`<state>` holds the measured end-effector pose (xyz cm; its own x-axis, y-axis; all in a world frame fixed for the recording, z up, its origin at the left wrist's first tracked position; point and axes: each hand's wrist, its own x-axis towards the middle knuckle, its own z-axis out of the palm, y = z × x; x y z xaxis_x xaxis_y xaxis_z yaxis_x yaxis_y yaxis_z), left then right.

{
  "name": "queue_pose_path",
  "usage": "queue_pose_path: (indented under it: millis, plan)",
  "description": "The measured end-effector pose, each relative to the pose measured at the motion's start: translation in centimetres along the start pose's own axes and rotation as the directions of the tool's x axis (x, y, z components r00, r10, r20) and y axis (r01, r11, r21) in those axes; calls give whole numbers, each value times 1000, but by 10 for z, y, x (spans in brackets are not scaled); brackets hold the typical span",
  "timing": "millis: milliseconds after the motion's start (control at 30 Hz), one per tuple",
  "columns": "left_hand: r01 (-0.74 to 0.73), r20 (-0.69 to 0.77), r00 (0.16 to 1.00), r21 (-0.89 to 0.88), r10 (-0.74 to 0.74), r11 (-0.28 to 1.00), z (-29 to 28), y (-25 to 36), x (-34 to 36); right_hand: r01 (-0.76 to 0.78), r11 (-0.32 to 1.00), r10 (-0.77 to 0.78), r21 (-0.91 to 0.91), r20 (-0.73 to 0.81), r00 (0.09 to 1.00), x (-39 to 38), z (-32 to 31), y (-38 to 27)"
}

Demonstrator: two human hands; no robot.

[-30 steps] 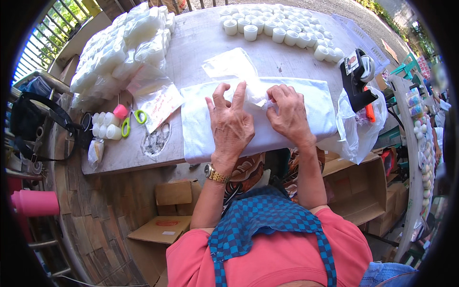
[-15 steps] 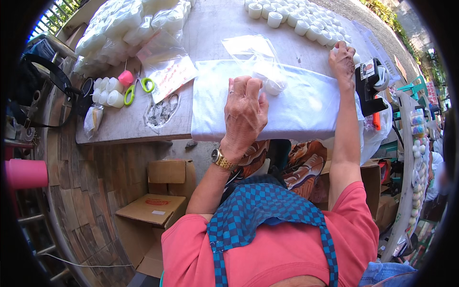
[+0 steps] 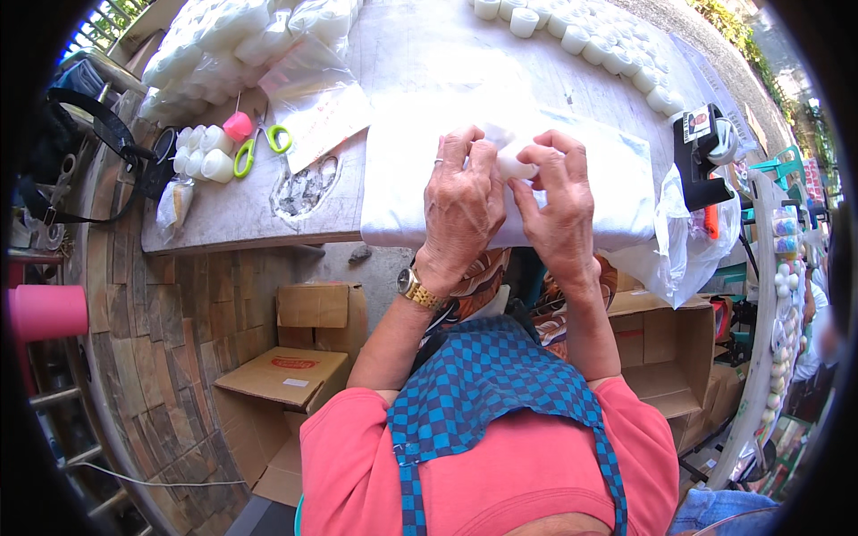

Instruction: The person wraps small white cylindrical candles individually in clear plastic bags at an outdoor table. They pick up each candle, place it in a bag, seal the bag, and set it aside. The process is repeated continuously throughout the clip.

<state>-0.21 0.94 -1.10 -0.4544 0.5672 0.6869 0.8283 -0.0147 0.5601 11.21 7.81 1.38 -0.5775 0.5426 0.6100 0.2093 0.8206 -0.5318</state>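
My left hand (image 3: 462,198) is closed at the mouth of a clear plastic bag (image 3: 497,136), which glare partly washes out. Between the thumb and fingers of my right hand (image 3: 559,201) is a small white candle (image 3: 516,166), right beside the left fingertips. Both hands are over a folded white cloth (image 3: 617,192) at the table's near edge. How far the candle is inside the bag I cannot tell.
Rows of loose white candles (image 3: 594,46) stand at the far right; bagged ones (image 3: 210,54) pile up far left. Nearby are green-handled scissors (image 3: 244,159), a stack of plastic bags (image 3: 326,125) and a black tape dispenser (image 3: 702,165). Cardboard boxes (image 3: 286,371) sit below.
My right hand has come from the candle rows at the far right to the left hand, bringing a white candle to the bag. My left hand has stayed nearly in place.
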Motion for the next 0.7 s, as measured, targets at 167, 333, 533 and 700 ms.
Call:
queue_pose_path:
  millis: [167,333,533,700]
  plan:
    - [95,-3,996,-36,-95,995,-4,4,-2,14,998,-15,-60,-14,1000,1,-3,19]
    - [99,-14,995,-9,-99,995,-4,5,-5,37,999,-37,2,53,998,18,1,27]
    - [65,-15,998,4,-65,998,1,1,-6,38,996,-47,-77,-125,991,20,30,21]
    - [49,7,999,29,-49,998,-3,3,-4,101,955,-96,-279,32,995,35,25,29]
